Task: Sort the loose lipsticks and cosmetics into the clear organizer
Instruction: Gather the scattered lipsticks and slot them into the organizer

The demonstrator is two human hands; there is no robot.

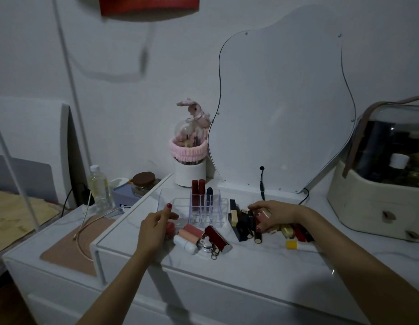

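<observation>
Centre frame, our left hand (156,225) pinches the clear organizer (203,208); our right hand (271,213) curls over loose lipsticks (247,225) lower right; we should lift one, slot it upright

Two bare forearms reach into view from the bottom edge, one on each side. No sleeves, watch, bracelets or rings are visible on either arm. The left hand (154,227) has slim fingers (167,211), and the one nail that faces the camera is painted dark red. The right hand (273,213) also wears dark red polish, seen on the thumbnail near its lower edge. The dim light blurs the remaining nails, so their polish cannot be made out. Both wrists are bare and narrow.
</observation>
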